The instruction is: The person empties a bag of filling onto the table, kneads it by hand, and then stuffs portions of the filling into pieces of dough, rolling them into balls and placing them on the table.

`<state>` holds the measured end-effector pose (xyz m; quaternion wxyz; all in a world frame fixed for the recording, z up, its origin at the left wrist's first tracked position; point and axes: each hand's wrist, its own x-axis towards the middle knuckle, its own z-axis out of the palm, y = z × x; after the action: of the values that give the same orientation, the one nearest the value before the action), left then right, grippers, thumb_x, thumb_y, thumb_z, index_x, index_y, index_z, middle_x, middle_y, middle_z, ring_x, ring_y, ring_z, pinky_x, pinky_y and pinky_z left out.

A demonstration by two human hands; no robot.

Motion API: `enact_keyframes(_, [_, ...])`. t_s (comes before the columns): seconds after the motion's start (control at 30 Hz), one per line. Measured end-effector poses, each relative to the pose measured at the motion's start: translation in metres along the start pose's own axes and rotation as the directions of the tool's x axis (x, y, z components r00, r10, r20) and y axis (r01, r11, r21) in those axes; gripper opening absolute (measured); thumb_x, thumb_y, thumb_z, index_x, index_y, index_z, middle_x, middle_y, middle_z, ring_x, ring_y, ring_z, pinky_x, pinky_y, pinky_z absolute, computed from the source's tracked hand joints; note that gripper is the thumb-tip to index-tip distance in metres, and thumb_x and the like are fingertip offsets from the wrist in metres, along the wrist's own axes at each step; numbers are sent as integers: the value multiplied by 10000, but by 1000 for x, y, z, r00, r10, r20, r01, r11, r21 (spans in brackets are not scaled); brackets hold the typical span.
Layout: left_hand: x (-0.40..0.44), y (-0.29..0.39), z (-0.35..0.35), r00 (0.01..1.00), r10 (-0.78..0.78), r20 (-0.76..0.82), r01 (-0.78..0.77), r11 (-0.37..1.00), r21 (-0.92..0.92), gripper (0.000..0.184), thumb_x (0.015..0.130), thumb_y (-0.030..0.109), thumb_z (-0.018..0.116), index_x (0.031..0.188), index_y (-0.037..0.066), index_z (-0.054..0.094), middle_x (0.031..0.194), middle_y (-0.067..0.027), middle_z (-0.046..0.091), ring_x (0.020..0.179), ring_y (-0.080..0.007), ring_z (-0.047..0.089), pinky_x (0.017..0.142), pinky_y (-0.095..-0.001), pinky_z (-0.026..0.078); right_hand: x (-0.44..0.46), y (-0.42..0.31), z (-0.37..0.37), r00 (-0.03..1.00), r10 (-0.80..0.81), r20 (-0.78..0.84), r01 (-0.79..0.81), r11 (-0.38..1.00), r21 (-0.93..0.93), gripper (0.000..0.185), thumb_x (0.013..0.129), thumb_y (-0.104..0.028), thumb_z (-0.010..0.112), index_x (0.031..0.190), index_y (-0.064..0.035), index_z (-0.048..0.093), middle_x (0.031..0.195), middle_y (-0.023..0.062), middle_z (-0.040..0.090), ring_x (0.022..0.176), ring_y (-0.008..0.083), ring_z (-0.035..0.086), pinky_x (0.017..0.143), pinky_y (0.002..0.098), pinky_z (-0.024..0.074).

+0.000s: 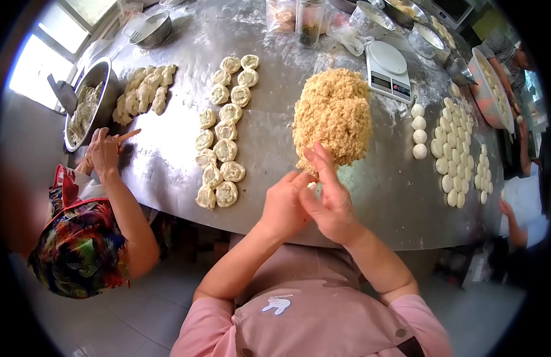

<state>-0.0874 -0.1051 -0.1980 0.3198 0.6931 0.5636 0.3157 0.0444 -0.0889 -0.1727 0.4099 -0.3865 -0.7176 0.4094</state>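
My left hand is closed, its fingers curled against my right hand just above the table's near edge. A small bit of pale dough shows between the two hands; the rest of what the left hand holds is hidden. On my right hand the fingers point up and forward, stretched out, with the thumb apart. Just beyond my fingertips lies a large mound of crumbly golden filling. Left of it, several dough rounds with pale, uneven tops form two rough columns.
A kitchen scale stands behind smooth dough balls and rows of small dough pieces. At left, a person's hands work near a metal bowl and dough lumps. Other people stand at right by a pink tub.
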Motion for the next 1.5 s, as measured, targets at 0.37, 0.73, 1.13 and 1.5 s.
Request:
enact_keyframes(0.37, [2, -7, -5, 999, 23, -37, -28, 987, -156, 192, 761, 95, 675, 923, 5, 628, 837, -172, 623, 794, -322, 618, 678, -408, 495, -6, 3, -7, 1000, -21, -19, 15, 967, -255, 163, 787, -46, 720, 926, -60, 636, 851, 101, 605, 711, 263, 608, 629, 349, 505])
enact_keyframes(0.73, [-6, -6, -12, 902, -238, 359, 414, 247, -876, 232, 934, 304, 627, 971, 76, 611, 990, -51, 639, 863, -182, 628, 687, -336, 525, -1, 31, -44, 886, 421, -194, -303, 842, 447, 59, 955, -13, 528, 973, -37, 579, 882, 20, 628, 785, 87, 579, 709, 240, 484])
enact_keyframes(1.13, [9, -23, -5, 858, -498, 129, 80, -118, -990, 611, 916, 678, 351, 706, 118, 481, 844, -65, 572, 866, -234, 565, 773, -371, 475, -21, 14, 6, 972, 233, -12, -228, 960, 165, 341, 905, -115, 648, 1195, -8, 503, 1068, 61, 603, 767, 95, 556, 662, 243, 485])
enact_keyframes(1.5, [-2, -8, 14, 943, -307, -125, 0, 377, -926, 519, 1021, 434, 375, 768, 19, 556, 816, -126, 618, 911, -276, 616, 972, -420, 448, -19, 21, 38, 991, 64, -114, -50, 992, 119, 313, 987, -290, 516, 1133, -13, 527, 970, 207, 639, 858, 379, 648, 751, 407, 511])
